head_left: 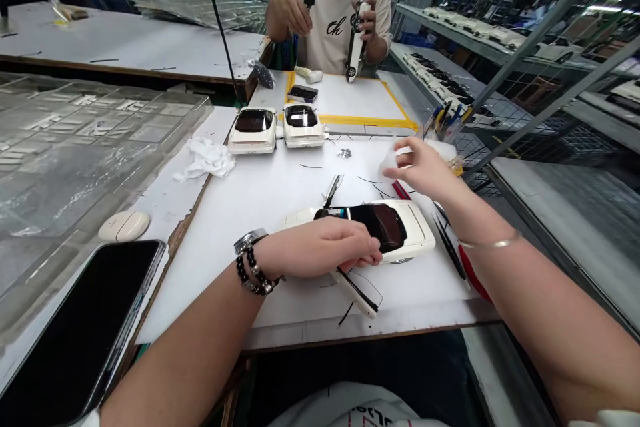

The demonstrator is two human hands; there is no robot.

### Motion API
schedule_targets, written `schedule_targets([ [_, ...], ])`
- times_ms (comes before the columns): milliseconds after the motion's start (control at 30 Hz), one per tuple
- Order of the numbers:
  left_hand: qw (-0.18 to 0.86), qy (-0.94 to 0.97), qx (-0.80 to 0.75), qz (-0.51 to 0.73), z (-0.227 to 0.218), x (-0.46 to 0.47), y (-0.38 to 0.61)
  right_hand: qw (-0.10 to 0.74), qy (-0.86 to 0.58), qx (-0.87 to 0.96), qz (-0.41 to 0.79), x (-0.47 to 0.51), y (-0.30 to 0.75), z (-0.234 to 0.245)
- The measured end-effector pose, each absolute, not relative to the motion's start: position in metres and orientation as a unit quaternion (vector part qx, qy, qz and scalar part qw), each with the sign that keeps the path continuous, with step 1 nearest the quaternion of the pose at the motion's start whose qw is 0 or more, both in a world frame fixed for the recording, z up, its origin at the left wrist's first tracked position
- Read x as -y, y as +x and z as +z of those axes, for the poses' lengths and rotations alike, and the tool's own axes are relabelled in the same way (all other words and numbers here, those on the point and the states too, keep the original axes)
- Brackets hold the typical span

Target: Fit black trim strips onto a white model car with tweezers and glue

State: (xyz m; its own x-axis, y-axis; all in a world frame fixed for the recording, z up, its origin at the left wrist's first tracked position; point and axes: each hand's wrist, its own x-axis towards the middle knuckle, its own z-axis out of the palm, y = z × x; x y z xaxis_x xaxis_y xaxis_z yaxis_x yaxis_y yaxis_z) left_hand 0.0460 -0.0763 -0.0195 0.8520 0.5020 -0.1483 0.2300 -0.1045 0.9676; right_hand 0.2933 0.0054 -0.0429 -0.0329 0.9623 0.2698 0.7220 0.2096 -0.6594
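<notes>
My left hand lay palm down at the centre of the white board, its fingers curled over the roof of the white model car, holding it in place. The car sat crosswise, its dark glass facing up, and its door hung open toward six o'clock, just under my fingers. My right hand was up at two o'clock from the car and well clear of it, with thumb and fingers pinched on a small white piece; what that was I could not tell.

Beyond that hand, at one o'clock, a holder stood at the board's edge with several coloured handles sticking out of it. At nine o'clock lay clear plastic trays with moulded compartments, whose contents I could not make out. Two more white model cars stood side by side at eleven o'clock, with a crumpled cloth near them. An earbud case and a phone lay at eight o'clock. At twelve o'clock a person held another model car upright.
</notes>
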Motion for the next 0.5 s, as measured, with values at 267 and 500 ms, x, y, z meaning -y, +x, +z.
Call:
schedule_targets([
  [267, 0.528, 0.823, -0.205, 0.041, -0.016, 0.074, 0.042, 0.244, -0.631, 0.727, 0.122, -0.045, 0.277, -0.058],
  [500, 0.524, 0.821, -0.221, 0.044, -0.013, 0.077, 0.039, 0.098, -0.564, 0.820, 0.023, 0.055, 0.341, -0.024],
])
